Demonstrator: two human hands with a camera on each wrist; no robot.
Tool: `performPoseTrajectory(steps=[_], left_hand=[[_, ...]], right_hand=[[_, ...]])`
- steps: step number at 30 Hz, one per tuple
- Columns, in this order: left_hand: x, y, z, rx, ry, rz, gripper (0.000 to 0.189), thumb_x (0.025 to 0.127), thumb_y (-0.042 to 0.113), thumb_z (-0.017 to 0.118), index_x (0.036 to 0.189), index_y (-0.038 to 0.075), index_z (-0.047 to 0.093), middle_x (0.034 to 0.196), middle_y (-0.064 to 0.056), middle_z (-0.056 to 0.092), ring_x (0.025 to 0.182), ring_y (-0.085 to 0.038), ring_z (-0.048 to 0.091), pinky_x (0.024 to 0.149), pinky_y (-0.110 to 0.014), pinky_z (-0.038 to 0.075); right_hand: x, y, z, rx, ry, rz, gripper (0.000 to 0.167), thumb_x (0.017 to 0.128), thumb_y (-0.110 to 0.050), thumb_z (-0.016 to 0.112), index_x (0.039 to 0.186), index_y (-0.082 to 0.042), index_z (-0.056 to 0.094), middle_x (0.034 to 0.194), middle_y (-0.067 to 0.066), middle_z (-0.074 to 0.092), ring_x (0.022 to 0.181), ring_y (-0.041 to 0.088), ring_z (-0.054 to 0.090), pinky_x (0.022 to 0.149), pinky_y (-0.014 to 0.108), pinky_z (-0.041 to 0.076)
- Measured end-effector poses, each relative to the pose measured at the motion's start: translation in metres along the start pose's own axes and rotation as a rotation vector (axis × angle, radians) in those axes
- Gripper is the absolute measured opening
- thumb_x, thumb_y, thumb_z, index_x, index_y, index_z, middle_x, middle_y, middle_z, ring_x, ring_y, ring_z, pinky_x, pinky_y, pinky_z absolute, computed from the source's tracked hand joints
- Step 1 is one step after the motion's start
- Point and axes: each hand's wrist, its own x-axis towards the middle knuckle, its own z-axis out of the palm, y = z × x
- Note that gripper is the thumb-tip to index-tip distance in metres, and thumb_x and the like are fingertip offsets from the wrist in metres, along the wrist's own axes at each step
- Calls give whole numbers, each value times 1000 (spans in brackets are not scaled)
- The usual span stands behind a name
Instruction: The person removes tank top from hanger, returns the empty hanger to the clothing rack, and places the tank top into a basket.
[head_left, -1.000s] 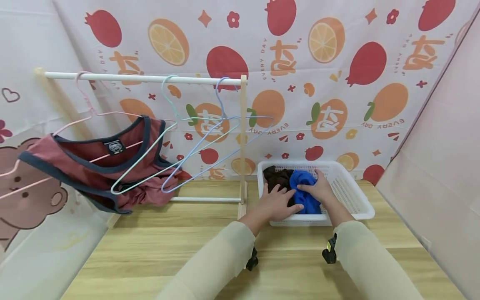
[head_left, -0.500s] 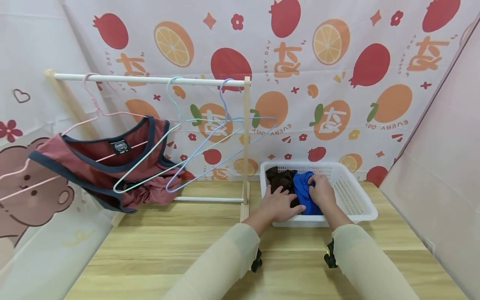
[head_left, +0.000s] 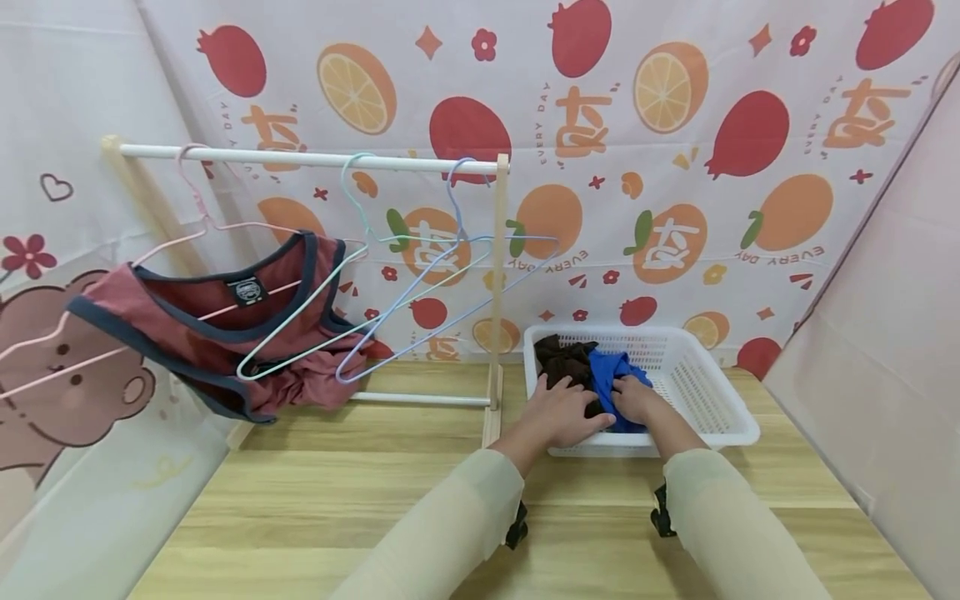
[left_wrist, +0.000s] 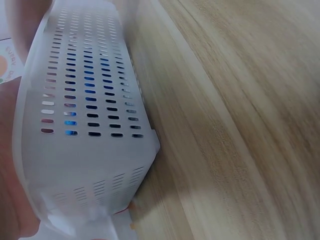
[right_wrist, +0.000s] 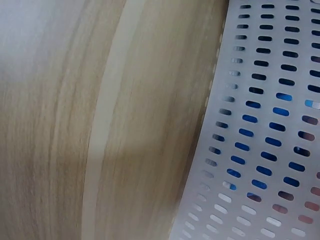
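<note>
A white perforated plastic basket (head_left: pixel 723 392) stands at the right of the wooden table. Crumpled blue cloth (head_left: pixel 606 369) lies inside it, beside dark brown cloth (head_left: pixel 564 358) at the left end. My right hand (head_left: pixel 637 402) reaches over the front rim and grips the blue cloth, with its fingertips partly hidden in the folds. Spread fingers of my left hand (head_left: pixel 557 413) rest on the brown cloth, near the front left rim. The left wrist view has the basket wall (left_wrist: pixel 75 165) close up, and blue shows through the slots in the right wrist view.
Left of the basket stands a clothes rack with a white rail (head_left: pixel 300 157). A red tank top (head_left: pixel 240 312) with navy trim hangs there on a pink hanger (head_left: pixel 176 243). A mint hanger (head_left: pixel 292 321) and a blue hanger (head_left: pixel 401 304) hang bare beside it.
My right hand has shifted down and toward the front rim, bunching the blue cloth differently. The left hand stays on the brown cloth. The head view has turned slightly left.
</note>
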Motion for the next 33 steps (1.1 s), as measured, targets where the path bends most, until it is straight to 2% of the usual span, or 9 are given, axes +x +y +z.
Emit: performPoseTrajectory(steps=[4,8,12,16,20,23,27,30,33], left_hand=[[-3,-2,1,-42,47,19,65,93,74,30,142,37,51,149,8,48,147,-21,31,119,-56,16],[-8,-4,-5,-131,140,48,53,97,64,39,135,33,59,142,10,55,144,-20,37,118,-56,20],[-15,-7,-9,-218,288,86,39,100,51,48,125,28,67,131,11,64,137,-15,45,116,-54,26],[-25,-14,-13,-259,501,171,29,99,38,56,113,21,73,117,6,71,122,-15,58,110,-49,37],[-37,-34,-18,-266,707,281,21,94,28,63,102,13,76,103,2,75,103,-16,66,95,-37,49],[-50,-55,-21,-198,798,319,16,90,26,66,94,14,76,92,2,75,90,-15,67,81,-31,53],[-72,-86,-27,-79,826,343,11,87,23,66,86,17,75,80,7,72,77,-12,66,67,-27,53],[-91,-108,-33,-17,798,346,10,85,22,65,83,18,74,77,8,72,72,-9,66,62,-25,52],[-112,-133,-38,19,763,330,9,83,21,64,82,19,73,76,8,70,69,-8,64,56,-25,50]], right_hand=[[-1,0,0,169,110,87,50,102,-19,41,143,10,41,147,35,37,137,51,34,109,61,32],[-2,-3,-4,187,309,178,44,100,-25,43,136,-2,53,138,28,50,128,48,45,101,65,37],[-2,-10,-7,176,548,215,33,98,-26,44,118,-6,60,123,23,55,115,46,49,94,66,37],[0,-27,-16,205,684,120,31,96,-22,47,116,-5,63,119,22,58,113,43,52,98,61,38],[5,-60,-29,332,679,-25,34,96,-19,49,124,-5,63,125,19,58,118,38,52,103,57,39],[9,-94,-37,462,617,-125,38,96,-19,51,132,-7,59,133,18,56,122,36,53,104,54,41],[13,-134,-44,642,492,-222,50,98,-29,54,145,-13,48,143,15,52,128,34,52,104,51,44],[14,-157,-45,757,414,-266,62,98,-39,57,152,-16,36,149,14,47,132,34,49,103,51,45],[15,-174,-44,837,378,-306,72,96,-45,59,156,-19,28,151,15,43,134,35,47,101,52,46]])
